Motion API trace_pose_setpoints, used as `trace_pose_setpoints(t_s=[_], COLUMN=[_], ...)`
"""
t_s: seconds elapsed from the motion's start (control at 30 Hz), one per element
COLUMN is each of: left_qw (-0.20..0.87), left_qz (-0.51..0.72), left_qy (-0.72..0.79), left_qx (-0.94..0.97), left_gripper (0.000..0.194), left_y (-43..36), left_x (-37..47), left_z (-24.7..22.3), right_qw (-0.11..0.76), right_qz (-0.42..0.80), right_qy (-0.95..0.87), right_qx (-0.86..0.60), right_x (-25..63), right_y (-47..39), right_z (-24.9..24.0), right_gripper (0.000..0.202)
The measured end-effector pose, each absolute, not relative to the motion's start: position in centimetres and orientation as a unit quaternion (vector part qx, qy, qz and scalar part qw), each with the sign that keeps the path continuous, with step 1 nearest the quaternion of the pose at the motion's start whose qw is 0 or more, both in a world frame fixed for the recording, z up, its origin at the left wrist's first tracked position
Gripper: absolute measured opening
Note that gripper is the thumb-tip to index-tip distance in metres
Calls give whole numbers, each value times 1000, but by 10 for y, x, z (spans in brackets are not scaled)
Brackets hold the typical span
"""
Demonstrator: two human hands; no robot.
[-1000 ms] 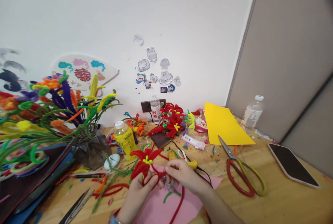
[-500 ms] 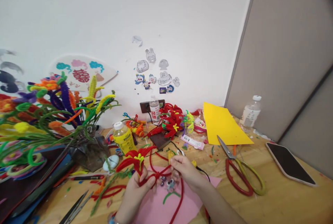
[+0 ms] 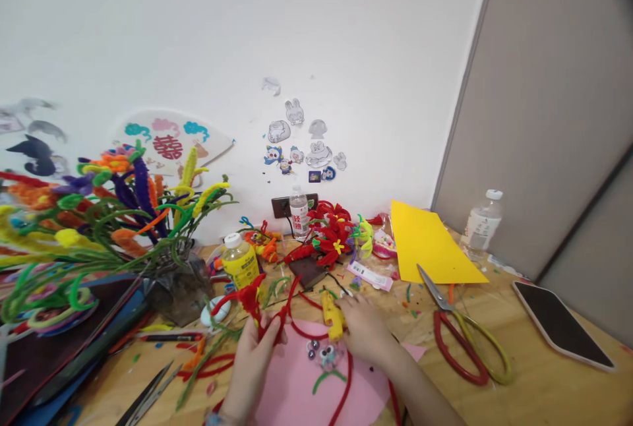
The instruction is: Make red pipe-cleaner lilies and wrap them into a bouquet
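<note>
My left hand (image 3: 257, 343) is closed around the base of a red pipe-cleaner flower (image 3: 250, 297), whose petals stick up above my thumb. My right hand (image 3: 363, 327) lies over the handle end of a yellow glue gun (image 3: 333, 316), fingers curled around it and partly hidden. Between my hands, on a pink sheet (image 3: 291, 386), are a small charm with googly eyes (image 3: 327, 355), purple beads (image 3: 312, 347) and a green pipe-cleaner piece (image 3: 329, 380). A long red pipe cleaner (image 3: 347, 380) curves across the sheet.
Large scissors (image 3: 462, 340) and a phone (image 3: 564, 324) lie at right, near yellow paper (image 3: 435, 248). More scissors (image 3: 148, 393) rest at front left. A yellow-labelled bottle (image 3: 241, 261), red pipe-cleaner flowers (image 3: 331, 235) and a vase of colourful stems (image 3: 178, 287) stand behind.
My right hand has left the red stems and moved right onto the glue gun. My left hand keeps the red flower, now turned and tilted. The view has shifted slightly.
</note>
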State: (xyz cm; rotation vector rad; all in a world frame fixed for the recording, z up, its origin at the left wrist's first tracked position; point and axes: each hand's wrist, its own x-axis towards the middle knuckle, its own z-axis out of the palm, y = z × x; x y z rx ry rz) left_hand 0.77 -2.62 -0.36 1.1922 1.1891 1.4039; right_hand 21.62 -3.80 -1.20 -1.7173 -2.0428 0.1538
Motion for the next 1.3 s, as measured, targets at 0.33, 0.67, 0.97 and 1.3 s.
trace_pose_setpoints(t_s=[0.33,0.67,0.97,1.3], left_qw=[414,429,419,430], left_qz=[534,552,553,564], left_qy=[493,470,475,469], left_qx=[548,538,541,526], left_gripper=[30,24,22,23], left_y=[-22,-27,-31,-31], left_x=[8,11,13,15], left_z=[-18,-14,-7,-4], right_qw=[381,579,519,509], right_qz=[20,196,173,144], right_qy=[-658,-568,-587,-585], right_qx=[-649,-551,-597,-615], right_x=[215,202,200,201], right_y=[-37,-42,-45,-45], right_z=[-5,-16,-12,-12], right_gripper=[21,48,48,48])
